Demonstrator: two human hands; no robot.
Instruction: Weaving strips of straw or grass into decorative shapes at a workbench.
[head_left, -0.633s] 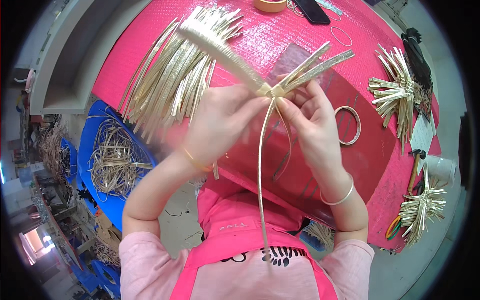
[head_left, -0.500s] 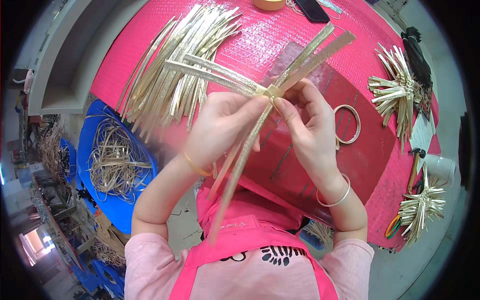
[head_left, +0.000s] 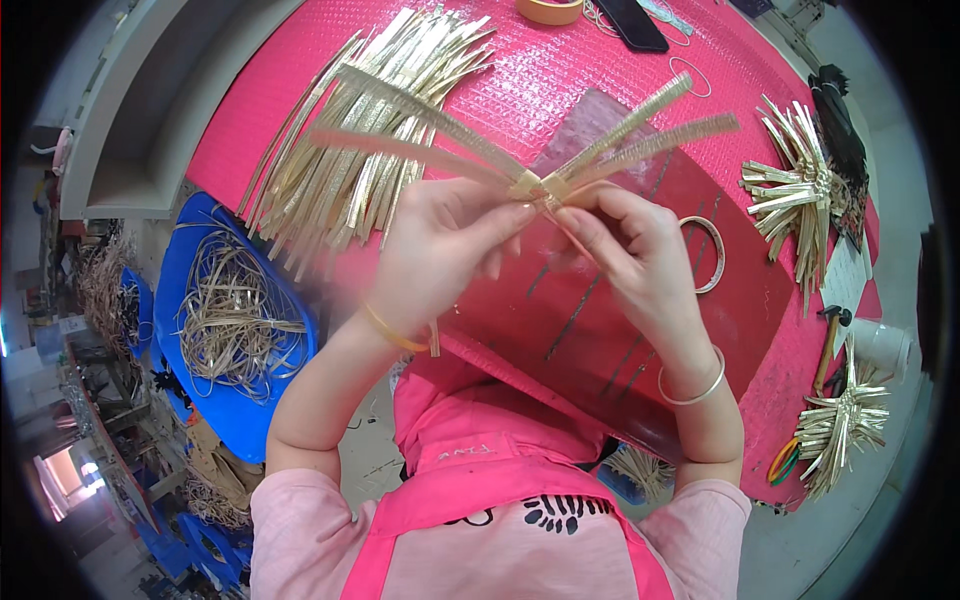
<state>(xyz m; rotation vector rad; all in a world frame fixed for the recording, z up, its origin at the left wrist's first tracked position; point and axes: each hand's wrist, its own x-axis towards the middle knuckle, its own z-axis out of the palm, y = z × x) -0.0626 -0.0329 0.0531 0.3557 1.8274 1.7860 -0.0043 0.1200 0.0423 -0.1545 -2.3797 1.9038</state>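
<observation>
Metallic gold strips, folded and crossed into a small woven piece (head_left: 541, 188), are up in front of me over the table. My left hand (head_left: 450, 238) pinches the left side of the crossing between thumb and fingers. On the other side my right hand (head_left: 630, 240) grips it with thumb and forefinger. Two strips fan out to the upper left and two to the upper right. Fingers hide part of the crossing's underside. Beyond my left hand lies a thick pile of loose gold strips (head_left: 370, 130).
A dark red mat (head_left: 740, 320) on the pink table (head_left: 560, 75) carries a tape ring (head_left: 704, 255). Bundles of woven gold pieces (head_left: 795, 195) and a hammer (head_left: 828, 350) lie at right. A blue bin (head_left: 190, 330) of strip scraps stands left. A phone (head_left: 630, 22) lies at the back.
The strips that hung down towards my body no longer show below my hands. The left pair has swung upward and spread apart. My right hand has shifted slightly right.
</observation>
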